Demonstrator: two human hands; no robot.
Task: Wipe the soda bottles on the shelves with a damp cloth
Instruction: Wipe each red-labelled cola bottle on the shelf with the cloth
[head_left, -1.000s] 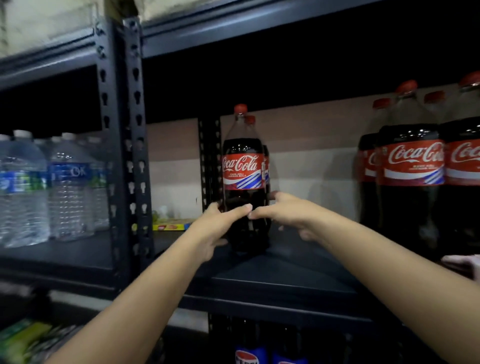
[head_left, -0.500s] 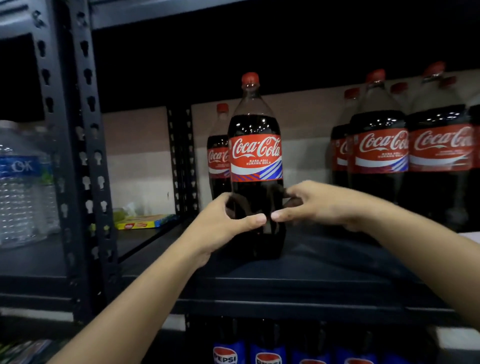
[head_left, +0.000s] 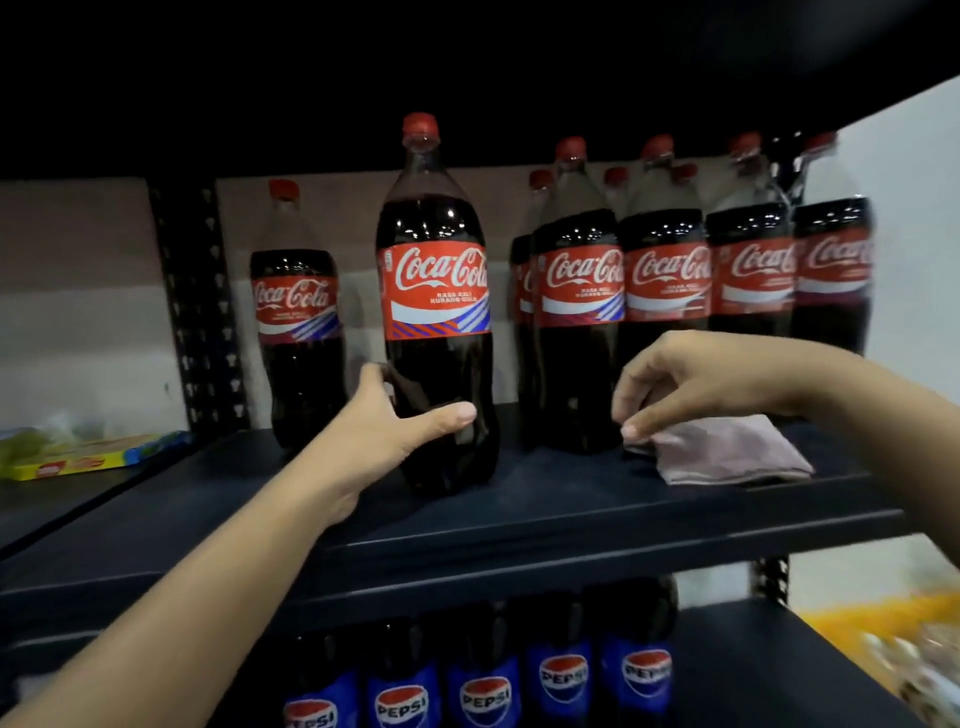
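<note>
- On the dark metal shelf (head_left: 545, 525), one Coca-Cola bottle (head_left: 439, 312) is stood upright near the front edge, apart from the others.
- The lower part of this bottle is gripped by the left hand (head_left: 384, 421), with the thumb across the front and the fingers curled behind.
- A folded pinkish cloth (head_left: 727, 452) is laid flat on the shelf to the right, just before a row of bottles (head_left: 670, 280).
- The left corner of the cloth is touched by the bent fingertips of the right hand (head_left: 685, 379); whether it is really pinched cannot be told.
- One more bottle (head_left: 298, 322) is seen behind, beside a perforated upright post (head_left: 200, 312).
- Below, Pepsi bottles (head_left: 483, 686) are kept on a lower level.
- A pale wall (head_left: 78, 312) is seen behind the rack.
</note>
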